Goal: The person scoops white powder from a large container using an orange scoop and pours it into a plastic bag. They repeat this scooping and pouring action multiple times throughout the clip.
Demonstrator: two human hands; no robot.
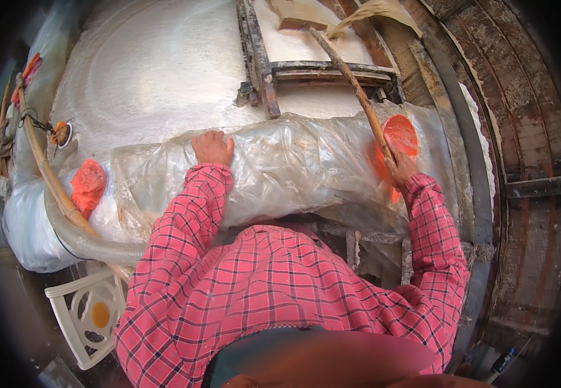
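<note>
My right hand (400, 167) is closed around a long wooden pole (351, 81). A pale, flat wooden block (300, 14) sits at the pole's far end, over a white surface inside a dark frame. Against the right hand, partly hidden by it, is a bright orange, rounded plastic piece (402, 129) lying on the clear sheeting. My left hand (212, 148) lies flat with fingers stretched on the plastic-wrapped ledge (293, 161) in front of me. That hand holds nothing.
Beyond the ledge spreads a wide white basin surface (158, 58). A dark wooden frame (332, 68) crosses it. At left are an orange plastic bag (88, 184), a bent pole (48, 171) and a hose (99, 246). A white plastic stool (77, 284) stands lower left, and a plank wall (526, 116) rises right.
</note>
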